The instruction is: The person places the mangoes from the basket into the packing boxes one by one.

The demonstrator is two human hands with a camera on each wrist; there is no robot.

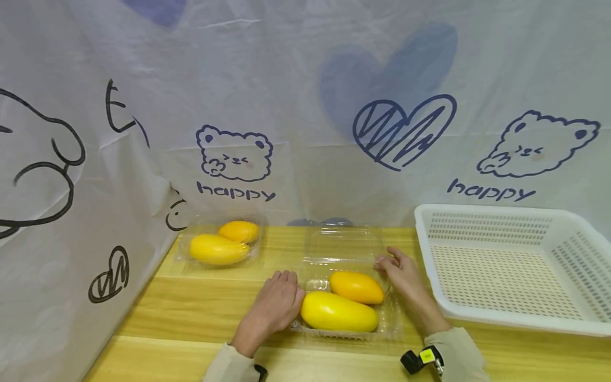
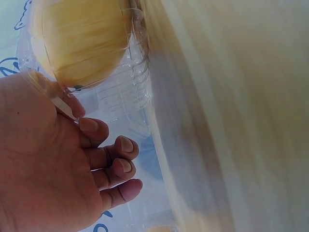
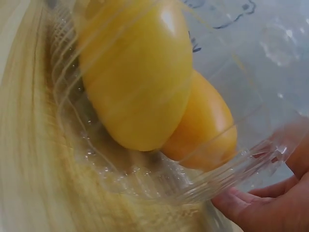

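A clear plastic clamshell box (image 1: 350, 335) lies open on the table with its lid (image 1: 343, 244) tipped back. Inside are a large yellow oblong fruit (image 1: 339, 312) and a smaller orange-yellow fruit (image 1: 357, 287) behind it, both mango-like. My left hand (image 1: 279, 300) is at the box's left side; in the left wrist view its thumb (image 2: 72, 104) touches the plastic edge, while the other fingers are loosely bent and hold nothing. On the right side, my right hand (image 1: 403, 273) pinches the box's edge near the hinge, with thumb and fingertips around the plastic in the right wrist view.
At the back left stands another clear box (image 1: 258, 246) with two yellow fruits (image 1: 219, 249) in it. A white perforated basket (image 1: 431, 265) is to the right. A printed white cloth (image 1: 305, 132) hangs behind and along the left of the wooden table (image 1: 191, 307).
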